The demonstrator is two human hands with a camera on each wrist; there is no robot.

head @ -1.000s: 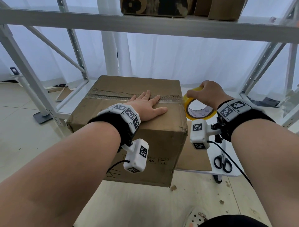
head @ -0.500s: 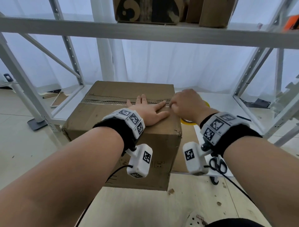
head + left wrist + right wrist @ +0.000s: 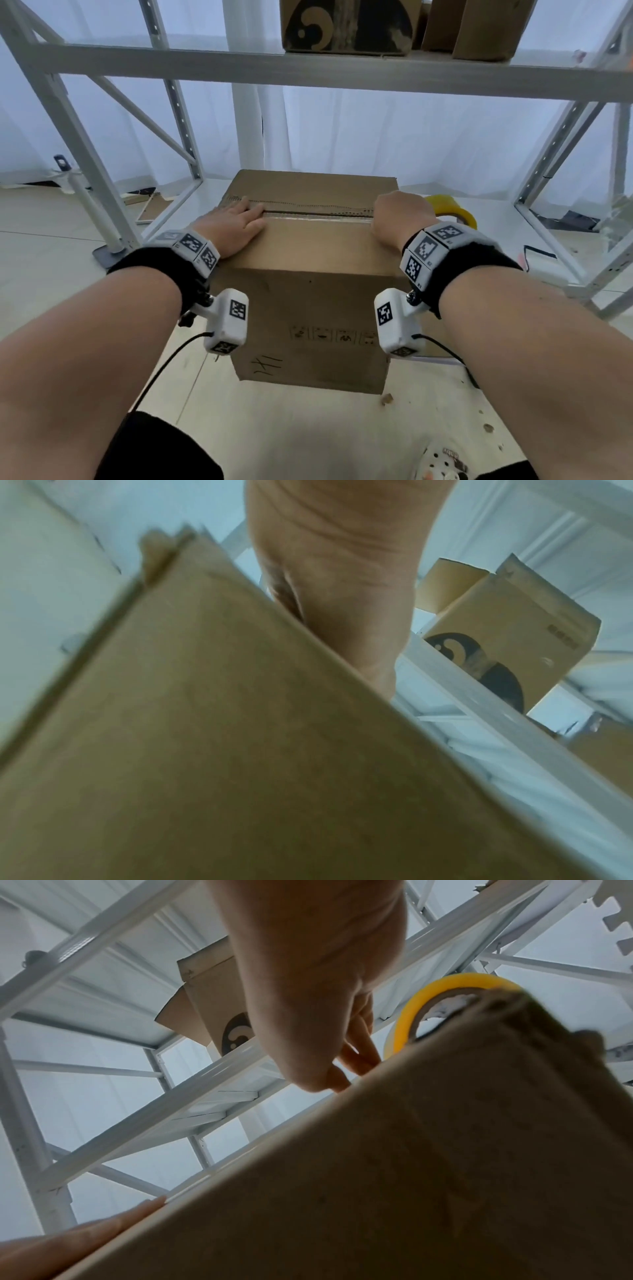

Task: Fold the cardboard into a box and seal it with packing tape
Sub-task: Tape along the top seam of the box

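A closed brown cardboard box [image 3: 308,301] stands on the low white shelf, with a strip of clear tape [image 3: 318,216] along its top seam. My left hand [image 3: 236,224] lies flat on the left end of that seam, fingers straight. At the right end of the seam, by the box's edge, my right hand [image 3: 399,216] presses its fingertips [image 3: 342,1074] down on the top; it holds nothing that I can see. The yellow packing tape roll [image 3: 455,209] lies on the shelf just behind the right hand, free of both hands. In the left wrist view only the palm [image 3: 335,582] and the box side [image 3: 240,723] show.
A grey metal rack frames the spot, with a crossbeam [image 3: 308,65] overhead bearing a printed carton [image 3: 346,27] and another box. Slanted rack posts [image 3: 548,164] stand on both sides. The white shelf board [image 3: 507,246] stretches to the right. A shoe [image 3: 442,462] shows on the floor.
The right hand let go of the tape roll, came onto the box top beside the left hand, then slid right along the seam. The left hand slid to the seam's left end.
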